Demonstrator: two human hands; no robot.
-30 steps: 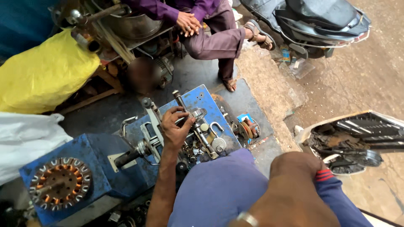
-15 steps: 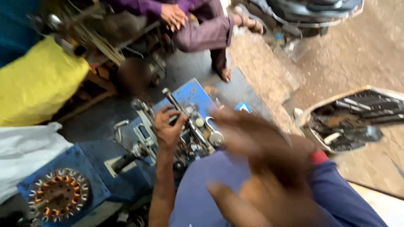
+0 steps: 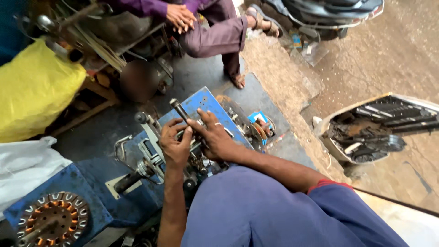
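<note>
A blue metal winding machine with grey brackets and a black handle bar stands on the dark floor in front of me. My left hand grips the metal parts at the machine's middle. My right hand, with a ring on one finger, rests on the same spot beside it, fingers curled over the parts. What exactly sits under the fingers is hidden.
A round copper-wound stator lies on a blue block at lower left. A yellow sack and white bag are at left. Another person in purple sits behind. A scooter panel lies at right.
My right hand swung from near the camera down onto the machine beside my left hand. The view tilted slightly.
</note>
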